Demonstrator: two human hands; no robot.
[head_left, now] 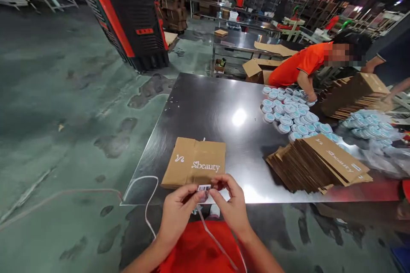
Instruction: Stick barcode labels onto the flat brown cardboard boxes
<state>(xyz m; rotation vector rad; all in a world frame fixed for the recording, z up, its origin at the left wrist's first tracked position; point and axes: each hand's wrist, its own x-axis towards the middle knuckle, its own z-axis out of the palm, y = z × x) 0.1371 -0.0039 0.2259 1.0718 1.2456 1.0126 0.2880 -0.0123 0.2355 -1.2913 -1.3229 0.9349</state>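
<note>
Left hand (177, 215), right hand (232, 207): both pinching barcode label (204, 187) | table (205, 111) near edge: one flat carton (194, 163) | right side: carton stack (315, 166), tins (288, 113) unpacked

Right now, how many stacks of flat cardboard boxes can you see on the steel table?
2. One stack lies at the near right of the table; the other stack lies far right, past the round jars. More may be hidden beyond the co-worker.

On the worktop (208, 111), a flat carton (194, 163) sits front left, a stack of flat cartons (315, 166) lands front right, round tins (288, 111) crowd just behind that stack, and a co-worker (304, 62) leans in beyond them!
</note>
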